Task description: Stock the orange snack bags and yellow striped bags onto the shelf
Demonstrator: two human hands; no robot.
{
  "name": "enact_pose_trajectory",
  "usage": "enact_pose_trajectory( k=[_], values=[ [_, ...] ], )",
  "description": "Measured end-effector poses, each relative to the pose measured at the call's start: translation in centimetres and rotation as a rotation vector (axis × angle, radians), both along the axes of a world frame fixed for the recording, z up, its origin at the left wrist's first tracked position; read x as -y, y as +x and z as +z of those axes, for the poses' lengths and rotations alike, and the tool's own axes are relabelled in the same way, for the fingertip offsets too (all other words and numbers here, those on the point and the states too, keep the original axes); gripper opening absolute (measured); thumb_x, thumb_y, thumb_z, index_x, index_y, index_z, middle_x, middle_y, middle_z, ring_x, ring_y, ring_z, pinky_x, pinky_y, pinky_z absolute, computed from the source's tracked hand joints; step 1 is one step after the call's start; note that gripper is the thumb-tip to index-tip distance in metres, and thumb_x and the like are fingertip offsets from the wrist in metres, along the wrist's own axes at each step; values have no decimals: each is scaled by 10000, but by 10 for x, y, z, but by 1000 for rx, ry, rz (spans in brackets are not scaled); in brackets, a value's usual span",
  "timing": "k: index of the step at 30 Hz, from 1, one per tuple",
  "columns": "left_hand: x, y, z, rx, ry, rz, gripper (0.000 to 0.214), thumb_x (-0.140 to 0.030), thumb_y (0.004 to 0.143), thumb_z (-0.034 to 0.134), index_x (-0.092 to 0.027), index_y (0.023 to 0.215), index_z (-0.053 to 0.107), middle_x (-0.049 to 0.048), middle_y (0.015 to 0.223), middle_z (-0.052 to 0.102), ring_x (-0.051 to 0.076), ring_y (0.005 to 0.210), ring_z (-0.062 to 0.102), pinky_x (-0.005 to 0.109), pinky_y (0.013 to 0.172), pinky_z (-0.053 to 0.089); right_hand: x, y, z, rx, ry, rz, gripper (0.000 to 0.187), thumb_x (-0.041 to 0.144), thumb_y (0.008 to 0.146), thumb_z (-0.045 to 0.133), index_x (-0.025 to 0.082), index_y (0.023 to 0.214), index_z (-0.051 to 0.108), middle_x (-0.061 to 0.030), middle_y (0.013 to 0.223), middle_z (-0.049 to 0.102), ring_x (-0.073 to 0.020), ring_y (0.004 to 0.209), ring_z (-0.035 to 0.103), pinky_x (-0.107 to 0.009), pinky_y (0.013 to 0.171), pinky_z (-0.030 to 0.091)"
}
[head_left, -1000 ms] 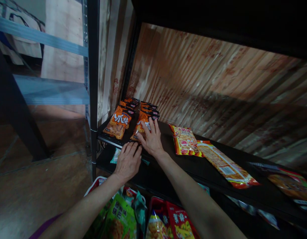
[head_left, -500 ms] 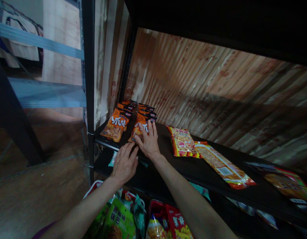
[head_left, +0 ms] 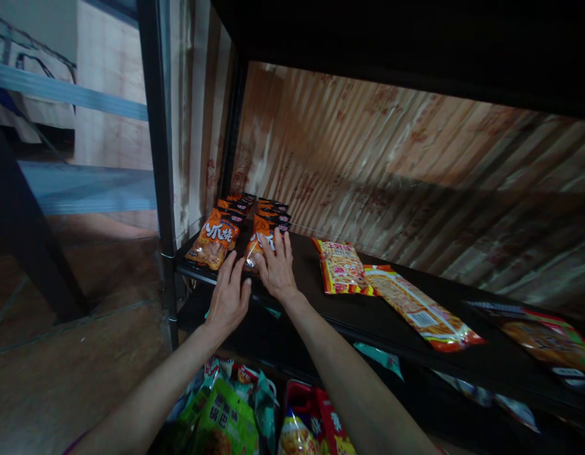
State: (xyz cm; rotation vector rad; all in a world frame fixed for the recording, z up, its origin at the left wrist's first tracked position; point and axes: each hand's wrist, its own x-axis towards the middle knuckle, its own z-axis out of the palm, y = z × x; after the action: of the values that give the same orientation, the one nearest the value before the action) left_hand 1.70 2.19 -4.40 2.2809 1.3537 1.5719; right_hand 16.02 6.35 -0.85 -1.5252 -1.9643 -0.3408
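Two rows of orange snack packets lie at the left end of a black shelf (head_left: 320, 303). My right hand (head_left: 275, 268) lies flat, fingers stretched, on the front packet of the right row (head_left: 260, 243). My left hand (head_left: 228, 296) is open at the shelf's front edge, its fingertips reaching toward the gap between the rows, just right of the front packet of the left row (head_left: 213, 238). Neither hand grips anything.
A yellow-red packet (head_left: 340, 267) and a long orange one (head_left: 418, 309) lie further right on the shelf, with another bag (head_left: 548, 338) at the far right. Below are bright snack bags (head_left: 226, 420) in a basket. A black upright post (head_left: 155, 158) stands at the left.
My left hand has moved up from below the shelf edge to the packets. The right hand stays on the right row. The view has shifted slightly.
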Motion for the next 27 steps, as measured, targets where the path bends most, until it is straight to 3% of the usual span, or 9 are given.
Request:
enact_pose_trajectory(
  k=[7, 14, 20, 27],
  values=[
    [-28, 21, 28, 22, -134, 6, 506, -266, 909, 348, -55, 1368, 326, 214, 1451, 353, 260, 1378, 281, 460, 1121, 276, 0, 1, -1, -28, 32, 25, 461, 355, 951, 292, 255, 1389, 395, -55, 1550, 169, -288, 1435, 22, -519, 1120, 227],
    [-55, 31, 59, 13, -447, 36, 481, -313, 911, 328, -91, 1328, 416, 174, 1359, 499, 247, 1262, 465, 380, 1059, 346, -6, 5, -6, -103, 85, 54, 499, 352, 952, 270, 194, 1424, 312, -92, 1553, 140, -262, 1438, 24, -520, 1133, 206],
    [-66, 29, 61, 83, -590, -42, 477, -422, 892, 368, -172, 1285, 475, 119, 1267, 591, 253, 1157, 558, 363, 975, 408, -10, 9, -9, -241, 70, 60, 604, 423, 922, 331, 134, 1443, 234, -163, 1539, 111, -291, 1427, 93, -537, 1128, 200],
    [-70, 26, 51, 46, -592, -18, 513, -510, 888, 341, -157, 1194, 553, 146, 1163, 647, 297, 1098, 593, 381, 916, 429, -12, 15, -5, -415, 40, 97, 573, 427, 927, 261, 166, 1437, 247, -115, 1510, 259, -211, 1424, 156, -475, 1145, 200]
  ],
)
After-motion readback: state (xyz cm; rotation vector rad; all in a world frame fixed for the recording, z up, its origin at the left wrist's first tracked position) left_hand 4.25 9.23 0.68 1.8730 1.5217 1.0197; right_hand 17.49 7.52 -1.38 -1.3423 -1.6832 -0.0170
